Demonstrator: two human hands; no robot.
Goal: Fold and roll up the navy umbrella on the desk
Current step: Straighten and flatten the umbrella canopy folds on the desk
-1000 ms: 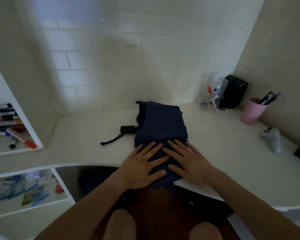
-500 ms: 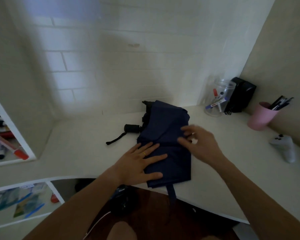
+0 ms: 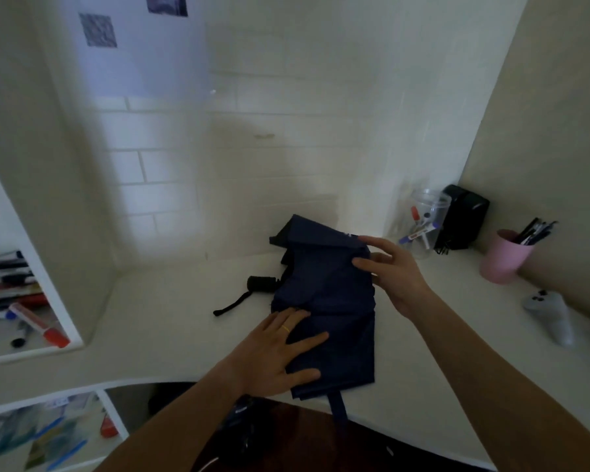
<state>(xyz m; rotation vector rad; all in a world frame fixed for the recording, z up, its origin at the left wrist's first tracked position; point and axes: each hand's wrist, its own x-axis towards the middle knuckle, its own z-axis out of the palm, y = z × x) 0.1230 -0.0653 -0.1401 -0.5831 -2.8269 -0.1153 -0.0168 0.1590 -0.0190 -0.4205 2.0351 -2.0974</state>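
Observation:
The navy umbrella [image 3: 331, 294] lies flattened on the white desk [image 3: 171, 321], its fabric folded into a long panel running away from me. Its black handle [image 3: 260, 284] with a wrist strap sticks out to the left. A navy closing strap [image 3: 338, 405] hangs over the desk's near edge. My left hand [image 3: 276, 349] lies flat, fingers spread, on the near left part of the fabric. My right hand [image 3: 389, 270] is at the far right edge of the fabric, fingers touching it near the top fold.
A clear jar of markers [image 3: 423, 226], a black box [image 3: 462, 221] and a pink cup of pens [image 3: 504, 257] stand at the back right. A grey controller [image 3: 549, 315] lies at the right. Shelves with markers [image 3: 24, 311] are at the left.
My right hand has left the near end of the fabric and moved up to its far right edge. My left hand stays pressed on the near part. The camera has tilted up.

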